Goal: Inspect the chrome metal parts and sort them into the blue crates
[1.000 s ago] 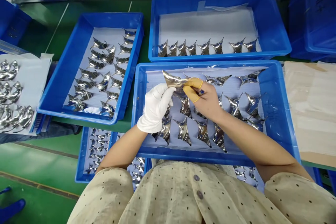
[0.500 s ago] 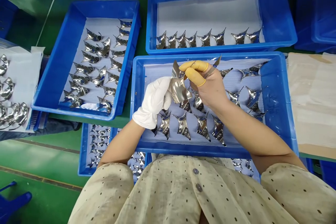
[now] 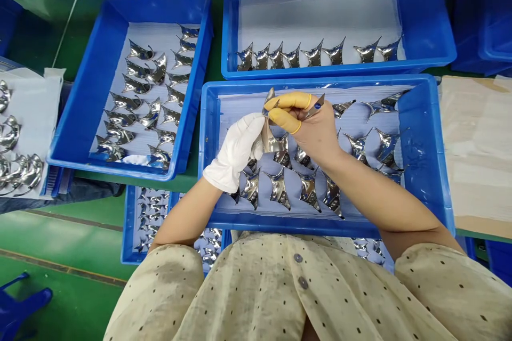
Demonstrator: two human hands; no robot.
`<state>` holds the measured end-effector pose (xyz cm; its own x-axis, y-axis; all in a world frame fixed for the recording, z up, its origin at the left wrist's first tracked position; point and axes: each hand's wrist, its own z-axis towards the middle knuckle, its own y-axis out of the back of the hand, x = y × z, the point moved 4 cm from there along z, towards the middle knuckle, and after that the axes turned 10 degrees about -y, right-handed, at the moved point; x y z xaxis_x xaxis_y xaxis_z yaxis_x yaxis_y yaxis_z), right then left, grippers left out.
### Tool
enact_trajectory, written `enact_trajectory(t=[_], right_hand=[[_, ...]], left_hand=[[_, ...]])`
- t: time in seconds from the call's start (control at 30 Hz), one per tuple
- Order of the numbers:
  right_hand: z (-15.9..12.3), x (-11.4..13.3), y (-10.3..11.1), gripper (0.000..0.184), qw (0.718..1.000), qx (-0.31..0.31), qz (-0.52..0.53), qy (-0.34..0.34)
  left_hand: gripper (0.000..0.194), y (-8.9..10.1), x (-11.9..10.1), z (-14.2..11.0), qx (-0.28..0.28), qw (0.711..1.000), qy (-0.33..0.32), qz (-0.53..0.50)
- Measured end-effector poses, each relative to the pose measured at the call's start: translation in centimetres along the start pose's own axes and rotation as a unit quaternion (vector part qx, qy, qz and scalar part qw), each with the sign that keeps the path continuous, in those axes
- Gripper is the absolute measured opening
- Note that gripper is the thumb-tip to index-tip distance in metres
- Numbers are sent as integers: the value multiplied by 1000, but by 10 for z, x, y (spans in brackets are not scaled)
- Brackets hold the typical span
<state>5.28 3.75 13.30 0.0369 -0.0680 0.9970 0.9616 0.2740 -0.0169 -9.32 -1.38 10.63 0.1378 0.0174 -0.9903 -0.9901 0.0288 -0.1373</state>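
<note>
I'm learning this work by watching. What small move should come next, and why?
Probably a light stroke of the thin tool along the metal piece: the gloved left hand holds it, and the right hand holds the tool, its yellow-covered fingers close to the piece.

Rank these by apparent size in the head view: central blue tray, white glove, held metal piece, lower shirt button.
1. Central blue tray
2. White glove
3. Held metal piece, partly hidden
4. Lower shirt button
</note>
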Motion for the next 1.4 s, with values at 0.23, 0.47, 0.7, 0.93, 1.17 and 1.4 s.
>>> enact_trajectory(t=[0.23, 0.47, 0.7, 0.93, 1.17, 1.4], right_hand=[[-1, 1, 0, 39, 1000, -4, -10, 21], [-14, -10, 0, 32, 996, 49, -70, 12], [3, -1, 1, 12, 985, 19, -172, -7], [29, 11, -9, 18, 908, 97, -404, 53], [52, 5, -34, 17, 902, 112, -412, 67], [65, -14, -41, 30, 923, 153, -354, 14]], left_hand=[[45, 0, 1, 2, 8, 1000, -10, -28], [35, 7, -2, 14, -111, 986, -2, -122], [47, 44, -28, 25, -124, 985, -116, -39], [30, 102, -69, 21, -10, 972, -179, 151], [23, 130, -81, 27, -2, 930, -142, 340], [31, 183, -91, 31, -74, 922, -117, 363]])
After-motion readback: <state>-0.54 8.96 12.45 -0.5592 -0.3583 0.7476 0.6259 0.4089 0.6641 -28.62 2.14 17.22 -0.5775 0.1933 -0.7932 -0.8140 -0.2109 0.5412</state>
